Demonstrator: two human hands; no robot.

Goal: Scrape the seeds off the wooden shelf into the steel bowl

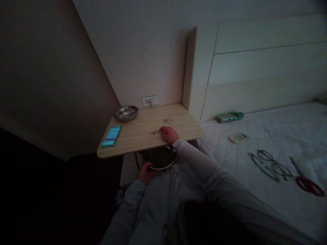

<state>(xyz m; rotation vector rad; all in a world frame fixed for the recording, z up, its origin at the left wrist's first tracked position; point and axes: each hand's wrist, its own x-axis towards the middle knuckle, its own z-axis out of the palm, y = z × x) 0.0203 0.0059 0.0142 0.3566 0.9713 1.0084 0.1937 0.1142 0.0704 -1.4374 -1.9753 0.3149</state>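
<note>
- Blue-lit screen (111,136), one, its display blurred, lying on the left side of the single wood-grain counter (138,136).
- Steel bowl (126,114), one, at the counter's back left corner.
- Left hand (146,173), partly closed, thumb over the rim of one dark round vessel (160,157) just below the counter's front edge.
- Wall socket plate (149,100), one, behind the counter.
- Thin strip (154,132), one, low over the counter near its front; whether it touches the wood I cannot tell.
- Dark specks (168,120), many, too small to count, behind the right hand (169,134), whose fingers pinch the strip's right end.
- On one white bed (217,143): one green bottle (229,117), one pale handheld device (239,137), one pair of glasses (274,163), one pair of red-handled scissors (303,182).
</note>
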